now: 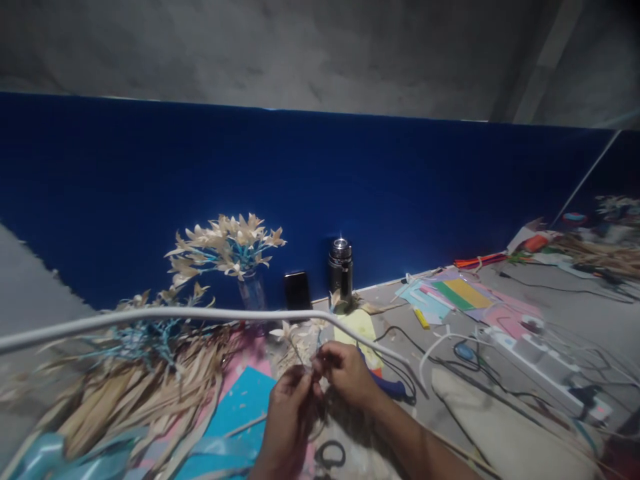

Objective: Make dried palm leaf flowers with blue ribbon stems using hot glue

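My left hand [291,408] is closed in a pinch on the thin stem of a cream dried-leaf flower [287,332], whose petals point up and away from me. Close beside it, my right hand [346,373] has thumb and fingers pressed together at the stem. Whatever lies between those fingertips is too small and blurred to make out. Below the hands shows a dark scissors handle [331,455]. By the right wrist lies a blue-handled tool [389,385], partly hidden.
A white cable [200,313] crosses before me. Behind stand a vase [253,291] of cream flowers, a phone [297,291] and a thermos flask [341,270]. Dried leaves [95,413] and blue paper [240,407] lie left; a power strip [535,370] and wires lie right.
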`<control>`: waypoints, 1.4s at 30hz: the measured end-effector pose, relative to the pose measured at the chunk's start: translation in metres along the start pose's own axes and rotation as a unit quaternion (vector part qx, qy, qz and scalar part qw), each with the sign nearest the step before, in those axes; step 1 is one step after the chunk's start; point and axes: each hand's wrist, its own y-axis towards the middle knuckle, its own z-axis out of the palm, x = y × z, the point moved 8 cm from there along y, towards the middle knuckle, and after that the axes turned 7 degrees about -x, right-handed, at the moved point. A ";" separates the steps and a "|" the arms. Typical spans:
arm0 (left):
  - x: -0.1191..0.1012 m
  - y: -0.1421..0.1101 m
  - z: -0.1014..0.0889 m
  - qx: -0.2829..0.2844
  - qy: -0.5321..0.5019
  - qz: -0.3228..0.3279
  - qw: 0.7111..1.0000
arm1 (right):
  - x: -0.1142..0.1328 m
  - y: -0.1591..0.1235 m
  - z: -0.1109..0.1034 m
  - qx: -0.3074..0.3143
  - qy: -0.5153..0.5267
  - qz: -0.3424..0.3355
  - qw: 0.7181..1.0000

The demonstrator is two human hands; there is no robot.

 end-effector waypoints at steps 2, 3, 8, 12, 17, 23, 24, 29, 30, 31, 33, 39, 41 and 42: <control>-0.002 0.001 -0.002 -0.010 -0.013 0.007 1.000 | -0.002 -0.001 0.001 -0.001 0.004 0.005 1.000; -0.003 0.001 -0.003 -0.014 -0.014 0.011 1.000 | -0.003 -0.001 0.000 -0.011 -0.005 0.003 1.000; -0.002 0.001 -0.006 -0.025 -0.010 0.018 0.999 | -0.003 -0.002 -0.001 -0.046 -0.077 -0.026 0.996; 0.000 0.000 -0.004 -0.007 -0.018 0.010 1.000 | 0.001 -0.002 0.002 -0.027 -0.061 -0.038 0.997; -0.002 -0.001 -0.002 0.011 -0.014 0.008 1.000 | 0.003 -0.003 0.003 -0.018 -0.008 -0.011 1.000; -0.002 0.001 -0.005 -0.002 -0.018 0.004 1.000 | -0.009 -0.002 -0.002 -0.042 0.063 0.044 0.996; -0.001 0.001 -0.005 -0.004 -0.014 0.002 1.000 | -0.012 -0.001 -0.004 -0.049 0.075 0.059 0.994; 0.002 0.000 -0.007 -0.007 0.013 0.005 1.000 | -0.018 0.001 -0.004 -0.044 0.121 0.105 0.986; 0.002 0.000 -0.007 -0.003 0.021 0.008 1.000 | -0.017 0.000 -0.002 -0.035 0.120 0.110 0.986; 0.001 -0.001 -0.006 0.001 0.029 0.012 1.000 | -0.017 -0.001 0.000 -0.025 0.113 0.113 0.987; 0.000 -0.002 -0.005 0.006 0.042 0.023 0.999 | -0.015 -0.002 0.001 -0.015 0.090 0.109 0.990; -0.001 -0.003 -0.005 0.010 0.050 0.037 0.998 | -0.017 -0.002 -0.003 -0.021 0.065 0.096 0.993; 0.001 -0.003 -0.003 0.021 0.044 0.024 0.999 | -0.022 -0.002 -0.003 -0.023 0.084 0.109 0.990; 0.002 -0.003 -0.001 0.030 0.039 0.012 0.999 | -0.024 -0.002 -0.003 -0.025 0.097 0.116 0.988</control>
